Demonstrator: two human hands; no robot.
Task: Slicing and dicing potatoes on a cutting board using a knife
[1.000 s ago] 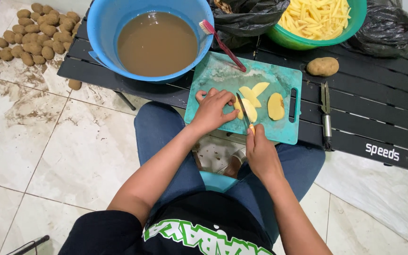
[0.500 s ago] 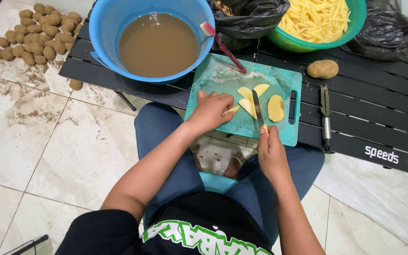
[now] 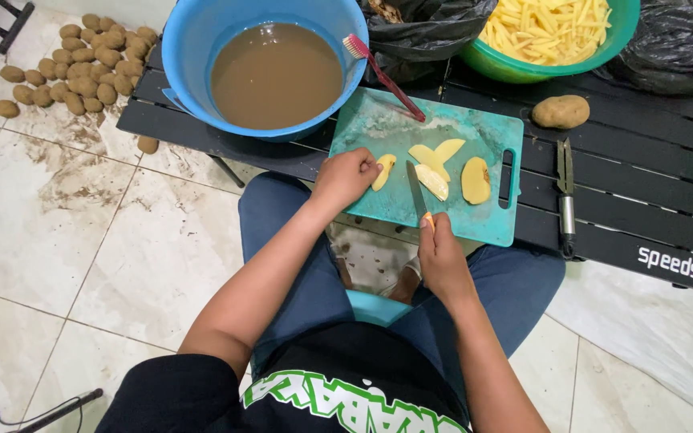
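Knife [image 3: 416, 191] gripped in right hand [image 3: 441, 255], blade pointing away lengthwise; left hand [image 3: 345, 178] pinches potato slice [image 3: 383, 171].

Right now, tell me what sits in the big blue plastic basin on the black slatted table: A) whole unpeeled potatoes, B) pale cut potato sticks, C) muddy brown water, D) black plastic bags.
C: the big blue plastic basin holds muddy brown water, with a red-handled toothbrush leaning on its rim; the pale cut potato sticks fill the green bowl instead.
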